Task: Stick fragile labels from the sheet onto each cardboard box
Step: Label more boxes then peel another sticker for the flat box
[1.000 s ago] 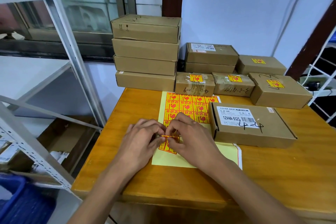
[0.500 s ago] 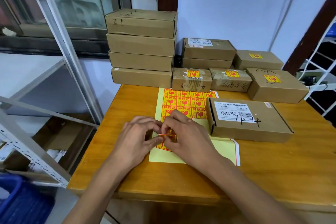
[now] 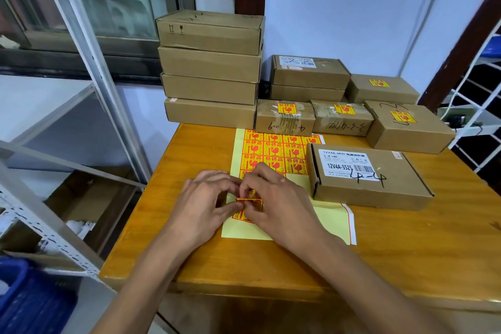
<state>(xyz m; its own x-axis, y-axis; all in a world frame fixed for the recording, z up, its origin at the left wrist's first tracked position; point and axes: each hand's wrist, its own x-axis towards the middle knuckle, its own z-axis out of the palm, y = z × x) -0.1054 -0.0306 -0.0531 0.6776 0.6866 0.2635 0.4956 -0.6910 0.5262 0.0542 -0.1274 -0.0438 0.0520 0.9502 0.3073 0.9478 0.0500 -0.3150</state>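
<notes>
While the stacked plain boxes (image 3: 210, 68) wait at the far left of the surface (image 3: 189, 257), the left hand (image 3: 206, 206) pinches one edge of a fragile label (image 3: 250, 202), likely to steady it. The right hand (image 3: 279, 206) curls over the same label, seemingly peeling it from the sheet (image 3: 273, 149). The unlabelled box (image 3: 366, 179) sits just right, within easy reach.

Both forearms reach forward, converging. Left hand (image 3: 206, 200) and right hand (image 3: 279, 200) meet fingertip to fingertip, fingers (image 3: 230, 207) curled, pinching a label (image 3: 250, 202).
</notes>
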